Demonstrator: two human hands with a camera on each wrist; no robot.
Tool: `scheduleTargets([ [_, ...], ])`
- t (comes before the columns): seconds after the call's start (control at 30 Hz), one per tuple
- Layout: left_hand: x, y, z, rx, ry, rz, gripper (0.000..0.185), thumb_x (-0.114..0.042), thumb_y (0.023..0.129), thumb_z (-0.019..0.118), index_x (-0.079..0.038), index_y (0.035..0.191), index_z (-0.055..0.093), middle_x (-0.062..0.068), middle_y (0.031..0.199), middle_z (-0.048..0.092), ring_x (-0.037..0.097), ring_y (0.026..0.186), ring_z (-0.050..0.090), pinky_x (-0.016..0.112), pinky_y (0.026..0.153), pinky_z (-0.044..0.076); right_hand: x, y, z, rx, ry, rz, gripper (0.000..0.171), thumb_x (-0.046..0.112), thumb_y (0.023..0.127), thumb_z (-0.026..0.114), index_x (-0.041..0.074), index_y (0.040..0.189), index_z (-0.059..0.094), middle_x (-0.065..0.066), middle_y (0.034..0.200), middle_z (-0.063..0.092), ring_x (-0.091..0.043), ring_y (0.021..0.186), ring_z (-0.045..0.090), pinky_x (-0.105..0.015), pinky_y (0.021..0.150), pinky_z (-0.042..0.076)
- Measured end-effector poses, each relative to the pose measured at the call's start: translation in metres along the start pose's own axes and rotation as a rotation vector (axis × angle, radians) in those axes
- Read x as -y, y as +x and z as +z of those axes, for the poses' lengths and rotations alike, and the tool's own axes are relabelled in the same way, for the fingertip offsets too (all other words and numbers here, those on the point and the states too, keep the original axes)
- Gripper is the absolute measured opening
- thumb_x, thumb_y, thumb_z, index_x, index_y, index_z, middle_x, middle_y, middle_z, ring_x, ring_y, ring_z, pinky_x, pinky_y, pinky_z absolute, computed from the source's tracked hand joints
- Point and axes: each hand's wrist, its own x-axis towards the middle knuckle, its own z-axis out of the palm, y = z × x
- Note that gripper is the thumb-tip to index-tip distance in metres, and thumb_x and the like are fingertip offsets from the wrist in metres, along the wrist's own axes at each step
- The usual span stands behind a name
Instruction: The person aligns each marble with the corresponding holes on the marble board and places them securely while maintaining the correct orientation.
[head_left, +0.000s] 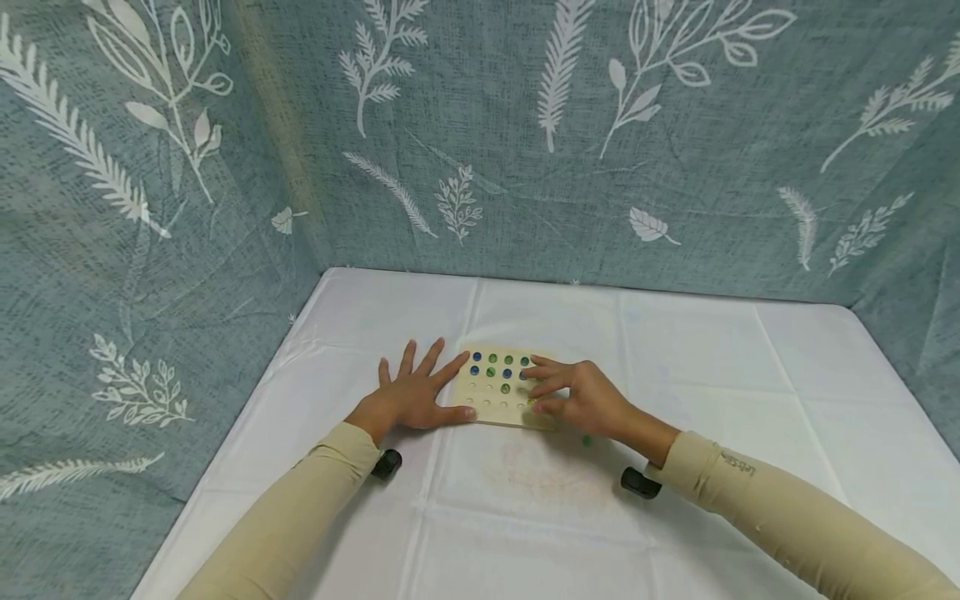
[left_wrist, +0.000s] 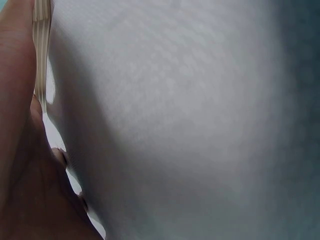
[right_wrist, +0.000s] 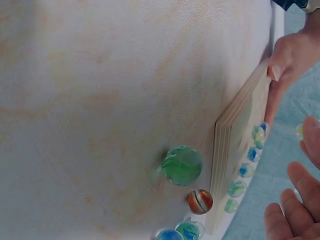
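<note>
A square wooden peg board (head_left: pixel 491 404) lies on the white tablecloth (head_left: pixel 675 375), with blue and green marbles (head_left: pixel 492 359) seated in its far rows. My left hand (head_left: pixel 416 396) lies flat with the fingers spread, thumb and forefinger against the board's left edge. My right hand (head_left: pixel 573 396) hovers over the board's right side, fingers curved. In the right wrist view a small pale marble (right_wrist: pixel 300 131) is pinched at my fingertips above the board (right_wrist: pixel 240 135). The left wrist view shows only my palm (left_wrist: pixel 20 175), the board's edge (left_wrist: pixel 42 50) and blurred cloth.
Loose marbles lie on the cloth by the board's near edge: a large green one (right_wrist: pixel 181 165), an orange-striped one (right_wrist: pixel 199 201) and a blue-green pair (right_wrist: pixel 180 233). Leaf-patterned teal curtains (head_left: pixel 525 125) close off the table at the back and both sides.
</note>
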Motion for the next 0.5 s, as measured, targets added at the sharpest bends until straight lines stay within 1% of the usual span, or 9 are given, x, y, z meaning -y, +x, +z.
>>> scheduleTargets([
  [0.33,-0.0021,-0.0007,-0.0014,0.013,0.011,-0.014,0.099,-0.081,0.09,0.055,-0.041,0.168,0.009,0.005,0.178,-0.012,0.046,0.161,-0.02,0.08,0.12,-0.008,0.002,0.003,0.0021,0.003,0.008,-0.017,0.015,0.005,0.085,0.083,0.003,0.1,0.084,-0.015,0.134,0.071,-0.036,0.143,0.056,-0.054,0.114,0.047],
  [0.5,-0.0026,-0.0011,-0.002,0.007,0.015,-0.014,0.098,-0.082,0.09,0.054,-0.041,0.168,0.01,0.006,0.178,-0.01,0.047,0.161,-0.018,0.081,0.119,-0.007,0.0026,0.0052,0.0033,0.009,0.012,-0.015,0.015,0.004,0.086,0.083,0.003,0.101,0.084,-0.016,0.136,0.07,-0.035,0.143,0.055,-0.054,0.115,0.046],
])
